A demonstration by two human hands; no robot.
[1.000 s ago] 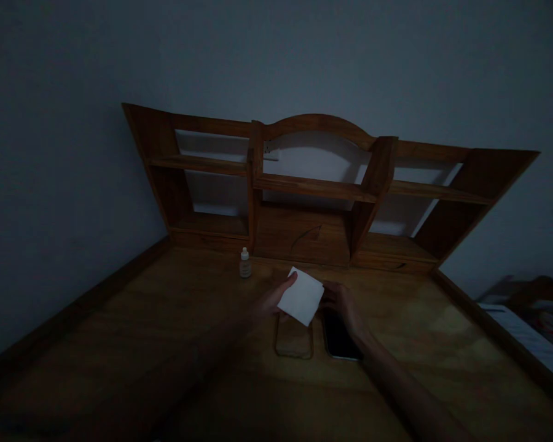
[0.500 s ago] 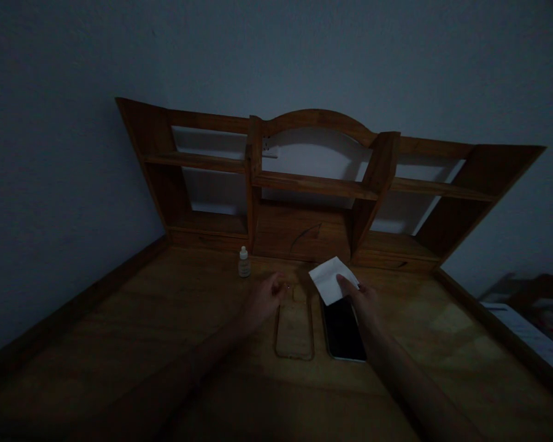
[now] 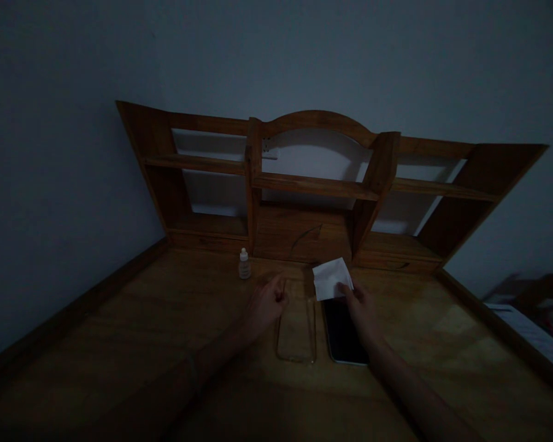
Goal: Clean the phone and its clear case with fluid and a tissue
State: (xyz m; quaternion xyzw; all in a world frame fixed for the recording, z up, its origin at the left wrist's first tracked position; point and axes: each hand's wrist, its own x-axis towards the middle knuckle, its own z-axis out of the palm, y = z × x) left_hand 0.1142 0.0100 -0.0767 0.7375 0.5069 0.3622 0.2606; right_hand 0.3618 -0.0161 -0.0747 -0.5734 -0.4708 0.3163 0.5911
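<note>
My left hand (image 3: 268, 302) has its fingers closed on the upper left edge of a clear phone case (image 3: 296, 358), which stands slightly off the wooden desk or lies on it; I cannot tell which. In my right hand (image 3: 362, 307) a folded white tissue or cloth (image 3: 329, 277) is pinched between thumb and fingers. Below that hand a phone (image 3: 343, 334) with a dark screen lies on the desk, partly hidden by the white sheet and the hand. A small dropper bottle (image 3: 244, 267) with a white cap stands upright beyond my left hand.
A wooden shelf unit (image 3: 316, 184) with several compartments runs along the back of the desk (image 3: 142, 319). Raised wooden edges border the desk at the left (image 3: 74, 301) and right (image 3: 498, 319). The room is dim.
My left hand has curled its fingers and come slightly nearer, and the phone case has shifted a little. My right hand has turned the white sheet slightly, keeping its hold.
</note>
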